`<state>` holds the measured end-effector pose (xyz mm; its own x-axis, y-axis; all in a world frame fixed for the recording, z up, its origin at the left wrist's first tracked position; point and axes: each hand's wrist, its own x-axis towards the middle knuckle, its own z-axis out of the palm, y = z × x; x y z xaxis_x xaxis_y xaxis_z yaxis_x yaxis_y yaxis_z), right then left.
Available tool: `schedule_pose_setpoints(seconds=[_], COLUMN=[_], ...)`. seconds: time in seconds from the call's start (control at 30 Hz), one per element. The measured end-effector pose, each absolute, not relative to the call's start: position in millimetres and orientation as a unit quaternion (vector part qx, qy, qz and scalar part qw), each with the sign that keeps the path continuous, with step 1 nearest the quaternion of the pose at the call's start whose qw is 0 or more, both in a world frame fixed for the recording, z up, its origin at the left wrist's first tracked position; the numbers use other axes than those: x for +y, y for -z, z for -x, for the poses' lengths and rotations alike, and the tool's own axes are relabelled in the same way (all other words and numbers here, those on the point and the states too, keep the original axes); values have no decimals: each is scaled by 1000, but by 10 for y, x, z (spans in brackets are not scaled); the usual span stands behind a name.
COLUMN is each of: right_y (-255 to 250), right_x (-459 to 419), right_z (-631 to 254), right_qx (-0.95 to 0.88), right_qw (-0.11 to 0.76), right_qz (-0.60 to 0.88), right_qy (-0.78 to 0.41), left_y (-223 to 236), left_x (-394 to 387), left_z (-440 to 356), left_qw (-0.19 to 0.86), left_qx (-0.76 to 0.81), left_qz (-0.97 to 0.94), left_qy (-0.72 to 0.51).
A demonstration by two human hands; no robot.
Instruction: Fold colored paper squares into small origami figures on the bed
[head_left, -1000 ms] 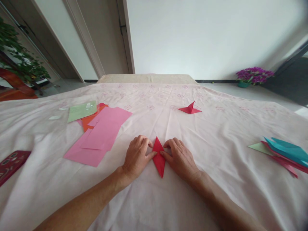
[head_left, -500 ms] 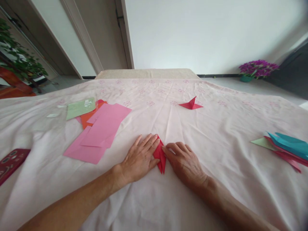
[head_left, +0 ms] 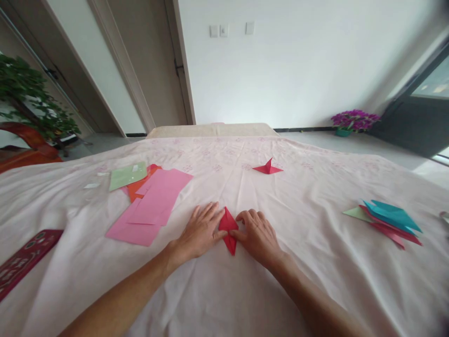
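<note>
A piece of red origami paper (head_left: 230,222), folded into a narrow diamond with a centre crease, lies on the cloth between my hands. My left hand (head_left: 201,229) rests flat on its left side with fingers stretched, the index fingertip near the upper edge and the thumb on the paper's middle. From the right, my right hand (head_left: 259,234) has its fingers bent and its thumb pressed on the paper's middle, the index finger by the right corner. Farther back stands a red folded paper piece (head_left: 268,167) with a raised point and two flat wings.
Pink paper sheets (head_left: 154,201) lie at left, beside orange paper (head_left: 136,186) and a clear packet with green paper (head_left: 128,175). A dark red patterned object (head_left: 31,257) is at far left. Folded blue, red and green papers (head_left: 389,217) lie right on the wrinkled tablecloth (head_left: 301,290).
The red paper's lower part now looks like one point instead of two separate ones. Both thumbs have come to its middle. The camera view has tilted up.
</note>
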<state>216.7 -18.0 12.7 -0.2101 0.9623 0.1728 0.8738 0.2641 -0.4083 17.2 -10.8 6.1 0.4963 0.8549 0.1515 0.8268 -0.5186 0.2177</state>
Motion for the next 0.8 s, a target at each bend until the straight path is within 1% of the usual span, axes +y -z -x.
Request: schedule_pose_setpoints(seconds=[0.13,0.27,0.37,0.47,0.53,0.6,0.67,0.7,0.8], right_y=[-79,-86,-87,-98,-148,-255,-411,-497,-712], right_x=[-219,-223,-219,-209,-212,-234,-277,-302,-362], right_z=[-2174,-2179,-2183,-2188,-2173,-2138,-2089,-2065,-2015], right_qx=[-765,-761,-757,-752,-741,-720,-702,-700,-712], right_qw=[215,226,227,247,296,379,468,499,544], right_qz=[596,596,601,595,574,543,505,487,435], right_qy=[-118,-118,-119,-143,-184,-206,-179,-154,-90], left_y=[-57,-71,-85,-81,-84,-116,-190,-241,-400], left_x=[-100,-89,-70,-91,-139,-203,-263,-287,-331], left_z=[-266,-358,-380,-388,-398,-417,-443,-458,-495], left_qw=[58,102,170,281,354,395,409,411,397], left_qx=[580,592,592,582,554,518,494,475,403], left_qz=[-787,-767,-752,-707,-656,-600,-549,-533,-530], left_qy=[-201,-228,-235,-289,-371,-465,-536,-567,-632])
